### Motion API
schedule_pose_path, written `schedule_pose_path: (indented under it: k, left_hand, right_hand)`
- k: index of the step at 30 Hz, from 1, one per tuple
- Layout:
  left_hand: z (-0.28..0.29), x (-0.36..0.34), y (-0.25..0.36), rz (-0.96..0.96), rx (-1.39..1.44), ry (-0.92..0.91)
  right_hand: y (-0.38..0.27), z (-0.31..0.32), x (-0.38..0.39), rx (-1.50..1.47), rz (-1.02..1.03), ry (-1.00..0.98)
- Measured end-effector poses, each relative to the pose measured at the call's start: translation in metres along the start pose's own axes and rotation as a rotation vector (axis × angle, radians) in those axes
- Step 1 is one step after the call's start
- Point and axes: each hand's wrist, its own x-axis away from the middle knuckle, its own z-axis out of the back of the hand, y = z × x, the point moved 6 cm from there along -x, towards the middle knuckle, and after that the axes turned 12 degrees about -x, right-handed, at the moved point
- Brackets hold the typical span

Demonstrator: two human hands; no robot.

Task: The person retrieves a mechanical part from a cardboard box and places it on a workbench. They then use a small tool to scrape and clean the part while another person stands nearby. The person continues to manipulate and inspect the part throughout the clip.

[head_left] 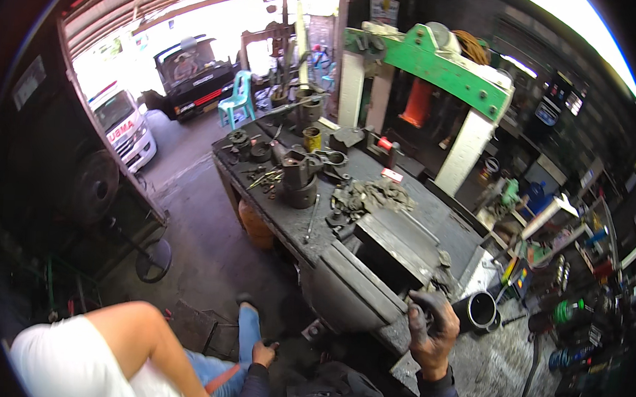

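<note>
- Your right hand (435, 335) curls beside the bench vise (349, 289), grip unclear!
- Down low, your left hand (265, 352) bends its fingers; can't tell whether it's grasping!

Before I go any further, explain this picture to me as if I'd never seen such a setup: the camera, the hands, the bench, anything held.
There is no robot here. A wide fisheye camera on a person's head looks down, which is why straight edges bend. The dark sleeves at the bottom lead to the wearer's own bare hands.

The right hand is near a big bench vise and a black open-ended cylinder, its fingers curled. The left hand is lower, near another person's blue jeans. Whether either hand holds something is too unclear to tell.

On the workbench lie a crumpled pile of rags, a long metal tool, a yellow cylinder and dark metal parts.
</note>
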Motion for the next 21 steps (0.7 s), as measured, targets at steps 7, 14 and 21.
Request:
schedule_pose_path:
  k: [7,14,21]
  left_hand:
    - [0.060,-0.091,0.012,-0.018,0.092,0.105]
    - [0.122,-0.187,0.023,-0.016,-0.378,0.005]
    - [0.204,-0.286,0.105,-0.125,-0.535,-0.165]
  right_hand:
    - [0.029,0.010,-0.001,-0.076,-0.318,0.051]
    - [-0.001,-0.042,-0.025,-0.128,-0.344,0.320]
    - [0.009,-0.239,-0.080,-0.201,-0.627,-0.019]
